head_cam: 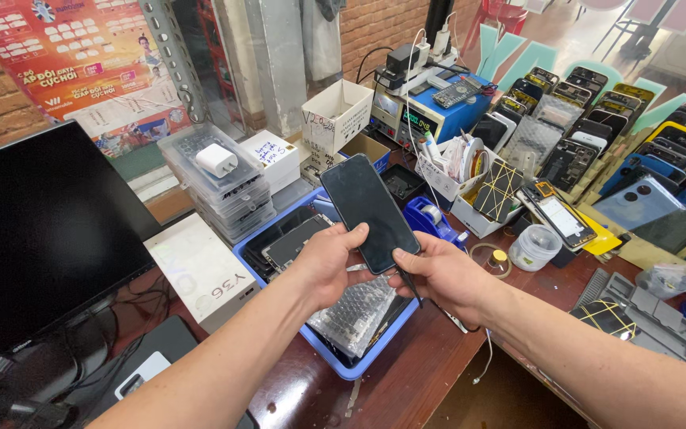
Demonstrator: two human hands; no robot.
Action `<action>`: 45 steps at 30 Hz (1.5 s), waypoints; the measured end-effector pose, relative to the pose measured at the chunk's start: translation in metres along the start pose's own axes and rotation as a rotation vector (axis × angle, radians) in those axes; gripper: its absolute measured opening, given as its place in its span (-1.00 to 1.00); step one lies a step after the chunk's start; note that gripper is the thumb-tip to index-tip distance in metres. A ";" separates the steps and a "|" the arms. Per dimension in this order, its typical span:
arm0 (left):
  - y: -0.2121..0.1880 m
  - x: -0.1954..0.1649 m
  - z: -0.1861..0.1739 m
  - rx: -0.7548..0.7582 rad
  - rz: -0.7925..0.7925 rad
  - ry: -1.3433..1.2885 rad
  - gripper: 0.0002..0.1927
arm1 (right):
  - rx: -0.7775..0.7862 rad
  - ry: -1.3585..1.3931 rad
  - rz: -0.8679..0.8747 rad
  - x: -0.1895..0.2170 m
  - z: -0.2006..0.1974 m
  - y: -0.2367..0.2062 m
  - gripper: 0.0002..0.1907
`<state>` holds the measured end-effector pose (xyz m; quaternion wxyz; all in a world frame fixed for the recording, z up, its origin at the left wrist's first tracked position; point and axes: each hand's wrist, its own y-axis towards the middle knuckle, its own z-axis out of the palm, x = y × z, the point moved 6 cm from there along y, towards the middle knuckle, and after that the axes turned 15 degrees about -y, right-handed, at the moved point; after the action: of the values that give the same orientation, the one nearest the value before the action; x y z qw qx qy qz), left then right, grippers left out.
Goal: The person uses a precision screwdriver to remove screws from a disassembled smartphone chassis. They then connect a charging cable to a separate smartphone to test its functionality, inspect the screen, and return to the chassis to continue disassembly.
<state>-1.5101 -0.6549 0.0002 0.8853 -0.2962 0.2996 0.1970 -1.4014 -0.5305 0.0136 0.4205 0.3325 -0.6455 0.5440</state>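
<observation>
Both hands grasp phone (368, 213): left hand (329, 266), right hand (438, 274) at near end; long axis far-left, above blue tray (335, 367).

A dark monitor (37, 230) fills the left edge. A red-orange poster (81, 63) hangs upper left. A white flat box (204, 270) lies left of centre; an open white carton (335, 115) stands upper centre beside a blue meter's green display (418, 119).

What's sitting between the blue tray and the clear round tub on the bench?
In the head view, a blue tape dispenser lies between the blue tray and the clear round tub.
</observation>
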 end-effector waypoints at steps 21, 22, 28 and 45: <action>-0.003 -0.001 -0.002 0.063 -0.023 -0.029 -0.80 | 0.057 0.039 0.002 -0.003 -0.001 -0.001 -0.85; -0.004 -0.001 -0.002 0.061 -0.025 -0.033 -0.81 | 0.056 0.037 0.004 -0.002 -0.001 -0.002 -0.85; -0.004 -0.002 0.000 0.065 -0.015 -0.051 -0.80 | 0.027 0.045 0.007 -0.002 0.000 -0.002 -0.83; -0.004 -0.012 0.007 0.100 0.090 -0.219 -0.81 | 0.005 0.063 0.018 -0.004 0.001 -0.006 -0.81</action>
<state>-1.5141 -0.6555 0.0147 0.9165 -0.2147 0.2236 0.2527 -1.3946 -0.5325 0.0128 0.4348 0.3105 -0.6334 0.5598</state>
